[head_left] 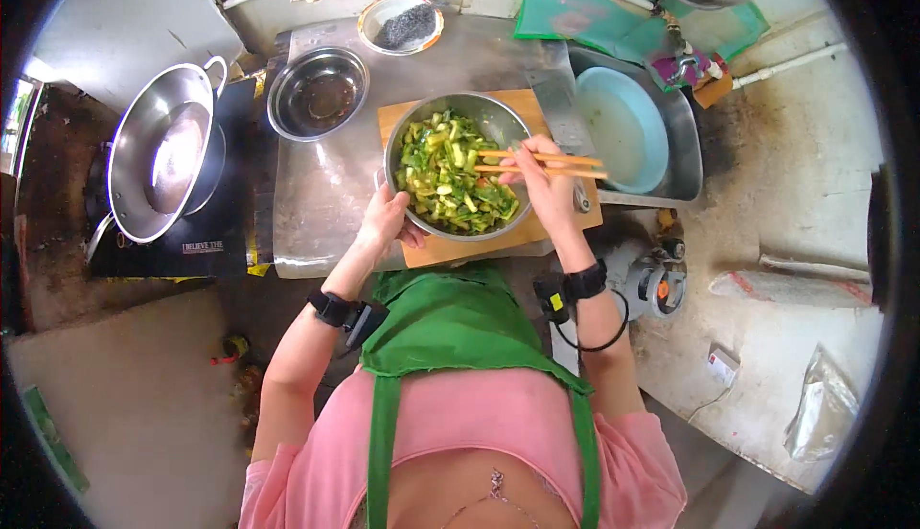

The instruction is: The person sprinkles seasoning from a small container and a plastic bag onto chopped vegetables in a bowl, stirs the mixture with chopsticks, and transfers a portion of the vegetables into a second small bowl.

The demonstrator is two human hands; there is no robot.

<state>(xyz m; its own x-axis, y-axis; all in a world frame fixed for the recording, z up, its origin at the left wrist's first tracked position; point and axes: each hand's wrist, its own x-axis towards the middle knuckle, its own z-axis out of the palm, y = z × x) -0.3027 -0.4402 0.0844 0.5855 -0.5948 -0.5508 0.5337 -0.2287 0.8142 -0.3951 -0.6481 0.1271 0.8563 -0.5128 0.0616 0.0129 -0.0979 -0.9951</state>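
A steel bowl (505,119) full of chopped green vegetables (450,165) rests on a wooden cutting board (565,218). My left hand (391,218) grips the bowl's near left rim, thumb on top and fingers below. In my right hand (541,179) is a pair of wooden chopsticks (575,167), lying nearly level. Their tips reach in over the vegetables at the right side of the bowl, and their thick ends point right.
Left of the board stands a second steel bowl (319,93) with a little liquid. Behind it, a patterned bowl (401,24) holds a dark scrubber. A large wok (163,153) sits on the stove at far left. Right, a blue basin (621,129) fills the sink (685,146).
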